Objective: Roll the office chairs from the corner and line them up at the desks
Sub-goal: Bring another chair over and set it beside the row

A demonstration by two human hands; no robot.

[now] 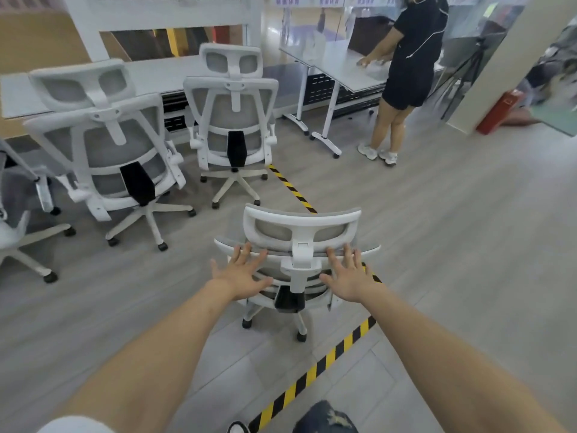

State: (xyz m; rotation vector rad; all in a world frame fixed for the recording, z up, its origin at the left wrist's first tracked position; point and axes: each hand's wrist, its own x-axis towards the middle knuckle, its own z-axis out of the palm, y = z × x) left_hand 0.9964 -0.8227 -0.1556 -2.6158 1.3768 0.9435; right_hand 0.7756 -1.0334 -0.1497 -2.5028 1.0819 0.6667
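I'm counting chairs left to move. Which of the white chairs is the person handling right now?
The nearest chair, standing on the striped floor tape. Both open hands, left and right, reach its backrest; the others stand untouched by the desks.

Both arms outstretched; left hand (242, 275) and right hand (348, 276) open, fingers spread at back of near white chair (299, 242). Chair stands over striped floor tape (324, 360). Two more chairs (232, 120) at left desk (156, 73). Person in black (412, 57) at far table (343, 65).
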